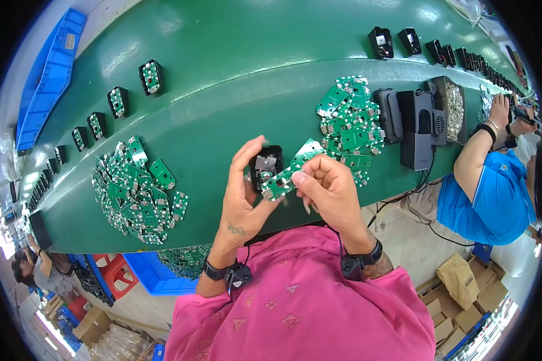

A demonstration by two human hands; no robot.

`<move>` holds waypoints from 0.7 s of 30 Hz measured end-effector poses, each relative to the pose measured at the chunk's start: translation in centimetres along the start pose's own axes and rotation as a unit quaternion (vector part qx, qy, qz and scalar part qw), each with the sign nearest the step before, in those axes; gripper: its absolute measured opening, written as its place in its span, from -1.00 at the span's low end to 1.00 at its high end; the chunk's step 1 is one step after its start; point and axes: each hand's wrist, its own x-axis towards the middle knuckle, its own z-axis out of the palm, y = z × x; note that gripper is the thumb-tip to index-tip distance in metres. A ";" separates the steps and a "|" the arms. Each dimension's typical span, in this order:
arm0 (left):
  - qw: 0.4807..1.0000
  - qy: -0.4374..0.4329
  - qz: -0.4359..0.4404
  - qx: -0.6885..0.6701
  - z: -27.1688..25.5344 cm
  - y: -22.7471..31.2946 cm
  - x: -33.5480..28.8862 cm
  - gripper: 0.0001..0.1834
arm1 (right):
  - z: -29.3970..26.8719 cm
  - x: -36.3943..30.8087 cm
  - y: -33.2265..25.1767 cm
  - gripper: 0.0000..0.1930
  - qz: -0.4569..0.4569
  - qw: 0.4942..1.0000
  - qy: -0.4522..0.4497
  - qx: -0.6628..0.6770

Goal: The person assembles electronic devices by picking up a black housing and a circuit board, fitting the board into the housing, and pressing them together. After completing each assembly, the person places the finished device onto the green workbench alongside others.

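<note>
My left hand [239, 201] is wrapped around a small black plastic housing [273, 151] with a grey metal piece inside, its open side facing up. Between the thumb and fingers of my right hand [331, 185] is a green circuit board [280, 182], tilted across the housing's near right edge. My left thumb is close to the board's lower end. A second green board [307, 150] shows just behind my right fingers; whether it is held too, I cannot tell. To the right lies a heap of circuit boards [353, 135], and another heap [132, 195] is on the left.
Housings with boards inside [151, 77] line the far left, and other black housings [380, 43] the far right. Beside the right heap stand dark grey devices [417, 129] with cables and a tray of small metal parts [454, 108]. A co-worker in blue [491, 192] works at right.
</note>
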 end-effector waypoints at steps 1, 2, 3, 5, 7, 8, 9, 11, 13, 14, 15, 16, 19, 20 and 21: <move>1.000 0.001 0.000 0.001 0.2 0.3 0.1 -0.04 | 0.0 0.0 0.2 -0.85 -0.017 1.000 0.015 -0.014; 0.998 0.001 -0.014 -0.059 0.6 0.8 0.2 0.00 | 0.0 0.1 0.4 -0.85 -0.017 1.000 0.014 -0.014; 0.992 0.001 -0.028 -0.119 0.9 1.4 0.3 0.05 | 0.0 0.0 0.7 -0.85 -0.029 0.999 0.023 -0.020; 0.993 0.007 -0.041 -0.111 0.9 1.9 0.2 0.04 | 0.0 0.0 0.9 -0.85 -0.042 0.998 0.031 -0.025; 0.992 -0.042 -0.036 -0.116 0.3 1.5 0.0 -0.11 | -0.1 0.1 0.8 -0.84 -0.063 0.993 0.051 -0.087; 0.996 -0.009 -0.021 -0.086 0.3 0.8 -0.1 -0.26 | -0.1 0.1 0.8 -0.84 -0.064 0.993 0.049 -0.087; 0.996 -0.008 -0.020 -0.085 0.4 0.8 0.0 -0.26 | -0.1 0.1 0.8 -0.85 -0.074 0.988 0.044 -0.125; 0.996 0.015 -0.057 -0.061 0.6 0.8 0.1 -0.35 | 0.0 0.1 1.0 -0.85 -0.085 0.982 0.038 -0.164; 0.992 0.033 -0.083 -0.087 1.0 1.1 0.1 -0.36 | 0.5 0.3 1.2 -0.86 -0.247 0.930 0.124 -0.242; 0.986 0.049 -0.111 -0.114 1.2 1.2 0.1 -0.38 | 0.3 0.2 0.9 -0.86 -0.247 0.930 0.123 -0.242; 0.986 0.050 -0.111 -0.114 1.4 1.1 0.1 -0.38 | 0.2 -0.2 0.4 -0.86 -0.281 0.918 0.099 -0.263; 0.988 0.056 -0.100 -0.101 1.5 1.1 0.1 -0.38 | 0.2 -0.4 0.1 -0.85 -0.314 0.903 0.074 -0.283; 0.993 0.050 -0.077 -0.079 1.8 1.0 0.0 -0.40 | 0.7 -0.3 -0.3 -0.87 -0.272 0.932 -0.019 -0.239; 0.995 0.041 -0.063 -0.070 1.9 1.0 0.0 -0.40 | 0.6 -0.5 -0.1 -0.87 -0.228 0.946 -0.037 -0.226; 0.995 0.041 -0.062 -0.070 2.0 1.0 0.0 -0.40 | 0.6 -0.5 -0.1 -0.87 -0.228 0.946 -0.038 -0.227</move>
